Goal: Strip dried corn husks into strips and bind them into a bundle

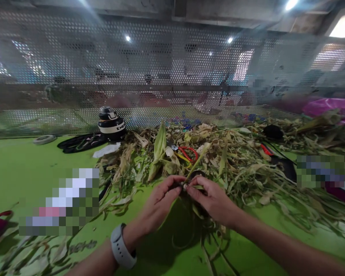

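Note:
Near the middle of the green table, my left hand (163, 197) pinches a thin green plant stalk (197, 159) at its lower end. A white watch band is on my left wrist. Right beside it, my right hand (211, 195) has its thumb and fingers closed on the same stalk, close to a small pale bit between the fingertips. The stalk slants up to the right. Just behind the hands lie scissors (191, 149) with red and yellow handles. A pale green husk (158, 149) stands out of the leaf pile to their left.
Dry leaves (247, 168) are heaped across the green table (126, 230). A black and white container (112, 124), a black coil (80, 142) and a ring (44, 139) sit back left. A perforated screen (166, 69) rises behind; a purple bag (327, 109) lies right.

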Available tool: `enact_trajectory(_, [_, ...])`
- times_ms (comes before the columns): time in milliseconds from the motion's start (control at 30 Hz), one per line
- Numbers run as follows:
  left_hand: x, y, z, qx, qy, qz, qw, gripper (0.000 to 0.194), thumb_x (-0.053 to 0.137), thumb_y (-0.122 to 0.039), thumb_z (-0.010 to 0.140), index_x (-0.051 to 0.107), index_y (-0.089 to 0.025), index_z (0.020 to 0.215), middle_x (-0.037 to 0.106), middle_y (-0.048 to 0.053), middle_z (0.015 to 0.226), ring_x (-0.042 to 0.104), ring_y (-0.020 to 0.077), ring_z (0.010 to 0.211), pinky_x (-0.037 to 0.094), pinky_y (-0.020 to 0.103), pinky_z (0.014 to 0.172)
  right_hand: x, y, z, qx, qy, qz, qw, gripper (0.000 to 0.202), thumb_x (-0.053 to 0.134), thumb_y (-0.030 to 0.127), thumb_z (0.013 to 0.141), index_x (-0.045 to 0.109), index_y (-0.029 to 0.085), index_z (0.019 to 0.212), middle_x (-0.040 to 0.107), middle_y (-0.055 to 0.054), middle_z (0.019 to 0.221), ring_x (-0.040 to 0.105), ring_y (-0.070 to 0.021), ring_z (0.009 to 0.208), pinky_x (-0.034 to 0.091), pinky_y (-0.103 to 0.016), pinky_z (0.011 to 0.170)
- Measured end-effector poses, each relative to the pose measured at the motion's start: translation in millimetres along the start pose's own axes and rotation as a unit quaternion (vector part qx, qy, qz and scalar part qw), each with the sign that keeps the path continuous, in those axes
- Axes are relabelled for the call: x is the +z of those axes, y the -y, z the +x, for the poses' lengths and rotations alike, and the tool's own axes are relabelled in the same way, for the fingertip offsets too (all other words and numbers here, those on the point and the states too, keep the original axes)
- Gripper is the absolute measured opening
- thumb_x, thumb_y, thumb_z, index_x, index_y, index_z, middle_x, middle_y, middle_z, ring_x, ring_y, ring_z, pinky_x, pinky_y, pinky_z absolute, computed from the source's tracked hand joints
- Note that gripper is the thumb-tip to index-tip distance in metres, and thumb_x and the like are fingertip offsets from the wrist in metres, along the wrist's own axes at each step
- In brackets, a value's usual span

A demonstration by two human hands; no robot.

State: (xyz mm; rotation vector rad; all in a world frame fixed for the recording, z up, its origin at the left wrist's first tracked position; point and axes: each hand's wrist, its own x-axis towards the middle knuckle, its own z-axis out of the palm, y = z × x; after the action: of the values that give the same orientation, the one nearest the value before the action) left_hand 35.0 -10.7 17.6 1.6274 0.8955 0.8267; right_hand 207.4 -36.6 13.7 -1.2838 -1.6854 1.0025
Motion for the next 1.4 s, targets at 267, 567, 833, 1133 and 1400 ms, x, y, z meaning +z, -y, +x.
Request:
enact_trajectory(267, [1.4, 0.1, -0.2, -0.018, 0.005, -0.073, 0.997, 0.018, 0.047, -0.028, 0.083, 0.055, -0.020, 0.098, 0.057, 0.001, 0.090, 0.050, 0.0165, 0.087, 0.041, 0.028, 0.080, -0.7, -2.5, 1.7, -0.019, -0.025, 0.035, 0.999, 0.023, 0.053, 0.039, 0.083, 0.055, 0.017, 0.087, 0.061, -0.003, 0.081, 0.058, -0.0152, 0.077, 0.046, -0.025, 0.068])
enact_trajectory(567, [2.5, 4.7, 3.8, -0.002, 0.001, -0.062, 0.998, 0.022, 0.051, -0.032, 0.083, 0.050, -0.021, 0.101, 0.055, 0.002, 0.087, 0.051, 0.0165, 0.084, 0.042, 0.027, 0.076, 6.0, -6.7, 1.4, 0.094, -0.001, 0.132, 0.987, 0.029, 0.052, 0.044, 0.083, 0.046, 0.020, 0.096, 0.050, 0.006, 0.060, 0.045, -0.0076, 0.046, 0.033, -0.018, 0.041])
enact_trajectory(833, [-3.4, 9.5, 8.3, 0.036, -0.054, -0.035, 0.997, 0.022, 0.049, -0.030, 0.084, 0.045, -0.020, 0.103, 0.049, -0.001, 0.083, 0.046, 0.0128, 0.075, 0.040, 0.025, 0.070, 0.6, -0.6, 4.7, 0.122, 0.078, 0.111, 0.983, 0.028, 0.066, 0.040, 0.072, 0.055, 0.015, 0.076, 0.045, 0.006, 0.055, 0.038, -0.0062, 0.048, 0.029, -0.019, 0.046])
enact_trajectory(1133, [-4.1, 15.5, 14.4, 0.033, -0.097, -0.008, 0.995, 0.022, 0.051, -0.030, 0.082, 0.044, -0.019, 0.100, 0.051, 0.001, 0.082, 0.051, 0.0151, 0.075, 0.047, 0.031, 0.069, 2.9, 1.7, -1.0, 0.000, 0.020, -0.065, 0.998, 0.019, 0.045, 0.029, 0.087, 0.051, 0.017, 0.075, 0.055, 0.002, 0.065, 0.050, -0.0097, 0.058, 0.036, -0.021, 0.055])
enact_trajectory(1400, [-5.0, 11.4, 13.8, 0.013, -0.122, 0.009, 0.992, 0.022, 0.057, -0.028, 0.076, 0.052, -0.016, 0.093, 0.055, 0.001, 0.079, 0.053, 0.0151, 0.075, 0.044, 0.029, 0.070, 6.4, -1.1, -14.9, -0.275, -0.009, -0.458, 0.845, 0.018, 0.040, 0.018, 0.090, 0.055, 0.018, 0.081, 0.053, -0.001, 0.069, 0.046, -0.0125, 0.061, 0.028, -0.026, 0.052])
